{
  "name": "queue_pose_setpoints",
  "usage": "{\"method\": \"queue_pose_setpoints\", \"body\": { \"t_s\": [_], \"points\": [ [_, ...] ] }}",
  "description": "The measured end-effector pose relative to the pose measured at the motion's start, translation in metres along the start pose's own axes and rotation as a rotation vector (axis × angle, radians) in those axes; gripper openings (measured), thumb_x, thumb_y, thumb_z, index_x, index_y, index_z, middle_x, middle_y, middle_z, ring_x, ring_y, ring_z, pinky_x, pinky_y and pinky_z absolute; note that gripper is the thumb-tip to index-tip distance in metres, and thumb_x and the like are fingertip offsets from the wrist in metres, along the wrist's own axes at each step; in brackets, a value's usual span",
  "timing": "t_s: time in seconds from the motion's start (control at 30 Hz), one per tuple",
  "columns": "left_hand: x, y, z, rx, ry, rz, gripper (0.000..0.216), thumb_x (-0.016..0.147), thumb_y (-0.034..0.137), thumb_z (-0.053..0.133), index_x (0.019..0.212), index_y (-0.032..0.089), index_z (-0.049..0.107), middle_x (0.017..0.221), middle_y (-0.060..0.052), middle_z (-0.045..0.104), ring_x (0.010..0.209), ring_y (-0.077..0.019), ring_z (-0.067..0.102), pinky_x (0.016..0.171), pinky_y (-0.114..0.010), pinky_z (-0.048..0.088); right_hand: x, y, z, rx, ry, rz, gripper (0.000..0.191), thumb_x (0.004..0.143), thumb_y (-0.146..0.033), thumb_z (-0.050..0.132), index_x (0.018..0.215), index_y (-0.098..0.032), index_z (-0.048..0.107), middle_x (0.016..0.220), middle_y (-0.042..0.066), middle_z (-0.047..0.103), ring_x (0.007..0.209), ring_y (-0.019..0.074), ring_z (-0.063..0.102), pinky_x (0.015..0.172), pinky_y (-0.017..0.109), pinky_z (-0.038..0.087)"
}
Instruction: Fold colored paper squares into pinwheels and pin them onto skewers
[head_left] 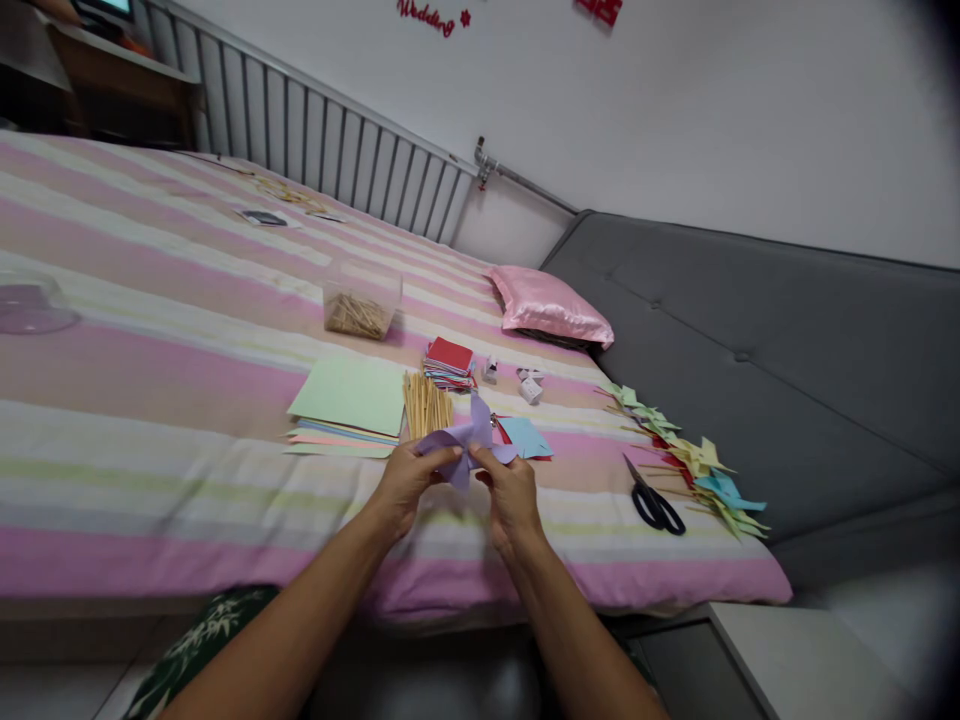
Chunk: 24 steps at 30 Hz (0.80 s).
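Observation:
A purple paper pinwheel (466, 440), its blades folded toward the middle, is held above the bed's front part. My left hand (409, 482) pinches its left side, thumb near the centre. On the other side, my right hand (510, 488) grips it with the thumb also close to the centre. Just behind are a bundle of thin wooden sticks (426, 402) and some blue paper (527, 437) lying over red. A stack of coloured paper sheets (349, 400), pale green on top, lies to the left. Black-handled scissors (652, 502) rest to the right.
Finished paper pinwheels (701, 460) on sticks line the right edge by the grey headboard (750, 330). Behind my hands sit small red cards (450, 355), a small white box (531, 390) and a clear tub (364, 300) of sticks. A pink pillow (551, 305) lies farther back.

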<state>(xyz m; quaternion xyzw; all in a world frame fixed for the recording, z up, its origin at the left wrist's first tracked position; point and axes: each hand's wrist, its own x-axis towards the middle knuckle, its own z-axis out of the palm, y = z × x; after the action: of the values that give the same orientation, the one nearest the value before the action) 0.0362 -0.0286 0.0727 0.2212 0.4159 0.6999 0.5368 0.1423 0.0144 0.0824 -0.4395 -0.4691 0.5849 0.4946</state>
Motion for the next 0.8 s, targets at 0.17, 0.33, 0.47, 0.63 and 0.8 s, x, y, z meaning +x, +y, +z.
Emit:
{"method": "queue_pose_setpoints", "body": {
  "t_s": [0.17,0.33,0.47,0.63,0.8],
  "points": [
    [-0.001,0.012,-0.004,0.109,-0.056,-0.025,0.021,0.058,0.031,0.075,0.066,0.013,0.07,0.06,-0.003,0.064,0.052,-0.0118,0.054,0.054,-0.024,0.041,0.008,-0.014,-0.015,-0.113,-0.163,0.107,0.019,0.056,-0.029,0.073,0.06,-0.014,0.061,0.054,-0.002,0.058,0.048,0.0099,0.049,0.05,0.023,0.039],
    [0.0,0.01,-0.005,0.225,-0.088,-0.04,0.023,0.057,0.034,0.076,0.06,0.012,0.068,0.056,-0.003,0.062,0.049,-0.0102,0.049,0.049,-0.022,0.032,0.008,-0.027,-0.022,-0.254,-0.306,0.096,0.016,0.055,-0.025,0.072,0.053,-0.013,0.061,0.05,-0.001,0.056,0.046,0.0095,0.047,0.048,0.023,0.036],
    [0.003,0.005,-0.008,0.286,-0.099,-0.036,0.023,0.052,0.03,0.078,0.056,0.012,0.066,0.053,0.0,0.059,0.051,-0.0099,0.047,0.05,-0.021,0.03,0.009,-0.032,-0.023,-0.422,-0.399,0.014,0.019,0.057,-0.026,0.07,0.049,-0.013,0.059,0.047,-0.003,0.051,0.046,0.0081,0.043,0.046,0.021,0.033],
    [0.005,0.005,-0.012,0.328,-0.14,-0.045,0.022,0.052,0.028,0.077,0.054,0.012,0.063,0.052,0.002,0.055,0.051,-0.0088,0.045,0.052,-0.021,0.029,0.013,-0.037,-0.025,-0.524,-0.479,-0.013,0.021,0.059,-0.025,0.069,0.047,-0.013,0.056,0.046,-0.003,0.049,0.045,0.0081,0.041,0.046,0.021,0.031],
    [0.002,0.007,-0.011,0.339,-0.173,-0.082,0.021,0.053,0.029,0.076,0.055,0.012,0.064,0.051,0.002,0.055,0.051,-0.0096,0.045,0.052,-0.022,0.03,0.016,-0.041,-0.03,-0.523,-0.566,-0.018,0.024,0.059,-0.027,0.071,0.046,-0.013,0.057,0.044,-0.003,0.049,0.044,0.0076,0.04,0.045,0.021,0.03]
  ]
}}
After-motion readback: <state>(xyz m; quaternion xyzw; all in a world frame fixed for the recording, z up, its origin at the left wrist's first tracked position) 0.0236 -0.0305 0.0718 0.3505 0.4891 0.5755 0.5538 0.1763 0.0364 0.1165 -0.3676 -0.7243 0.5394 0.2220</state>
